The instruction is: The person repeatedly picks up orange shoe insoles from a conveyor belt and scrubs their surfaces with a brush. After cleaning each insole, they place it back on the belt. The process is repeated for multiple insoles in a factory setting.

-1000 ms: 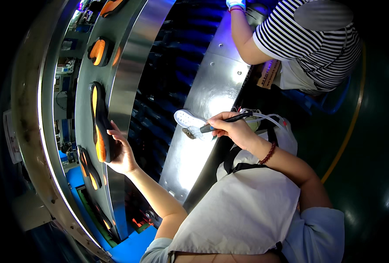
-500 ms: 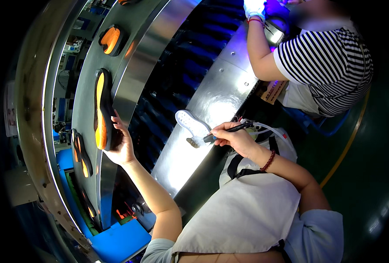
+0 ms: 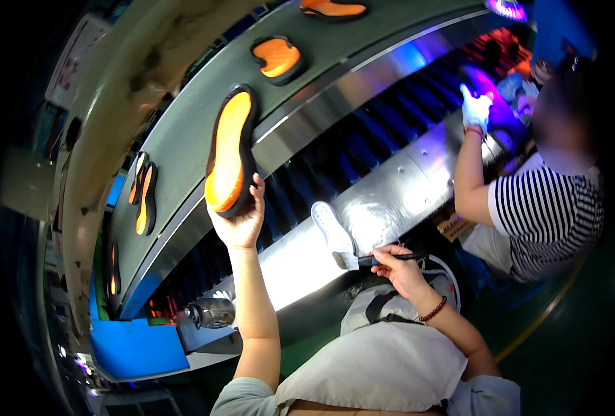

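Observation:
My left hand (image 3: 241, 223) is closed round the heel end of a shoe sole (image 3: 231, 152), orange inside with a black rim. The sole is tilted up over the near edge of the green conveyor belt (image 3: 183, 142), its orange face toward me. My right hand (image 3: 406, 276) grips a brush (image 3: 389, 259) with a dark handle and a pale tube running from its back end. Its bristle end is at the near end of a white, sole-shaped piece (image 3: 332, 229) on the metal bench; I cannot tell whether they touch.
More orange-and-black soles (image 3: 278, 58) lie along the belt. A metal bench (image 3: 300, 270) runs beside it, with a clear jar (image 3: 214, 313) at its left end and a blue panel (image 3: 137, 347) beyond. At the right, a co-worker in a striped shirt (image 3: 547, 222) wears a white glove.
The whole view has swung round. The sole in my left hand has turned from nearly edge-on to show its orange face. My right hand still holds the brush by the white piece.

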A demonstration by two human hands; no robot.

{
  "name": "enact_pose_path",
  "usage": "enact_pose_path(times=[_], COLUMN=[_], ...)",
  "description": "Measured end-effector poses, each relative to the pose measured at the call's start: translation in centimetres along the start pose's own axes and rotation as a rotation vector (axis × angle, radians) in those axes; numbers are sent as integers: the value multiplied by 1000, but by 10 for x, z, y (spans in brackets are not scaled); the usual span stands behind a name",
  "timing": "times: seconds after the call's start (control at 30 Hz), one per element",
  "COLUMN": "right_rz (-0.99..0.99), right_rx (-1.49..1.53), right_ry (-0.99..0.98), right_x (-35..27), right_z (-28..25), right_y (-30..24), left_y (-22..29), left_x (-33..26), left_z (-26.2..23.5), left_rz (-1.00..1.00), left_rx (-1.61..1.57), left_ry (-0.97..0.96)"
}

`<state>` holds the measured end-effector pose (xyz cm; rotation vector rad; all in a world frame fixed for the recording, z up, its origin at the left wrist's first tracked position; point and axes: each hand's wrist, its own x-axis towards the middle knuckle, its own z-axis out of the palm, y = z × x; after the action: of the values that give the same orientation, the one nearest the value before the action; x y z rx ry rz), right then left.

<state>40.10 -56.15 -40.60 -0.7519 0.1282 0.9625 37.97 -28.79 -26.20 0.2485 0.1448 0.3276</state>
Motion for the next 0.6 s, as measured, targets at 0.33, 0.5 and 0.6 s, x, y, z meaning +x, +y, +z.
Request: enact_pose_path(times=[0.33,0.5,0.6], right_rz=[-2,-31,-62], right_rx=[13,9,28], right_ry=[35,53,85], right_x=[5,12,11], right_z=[-2,-3,3], right_y=[2,6,12], left_y=[-2,-3,17], left_x=[0,18,56], left_z=[1,18,30], left_rz=[-11,-28,45], left_rx=[-23,-3,-5], left_ry=[-59,-139,-131])
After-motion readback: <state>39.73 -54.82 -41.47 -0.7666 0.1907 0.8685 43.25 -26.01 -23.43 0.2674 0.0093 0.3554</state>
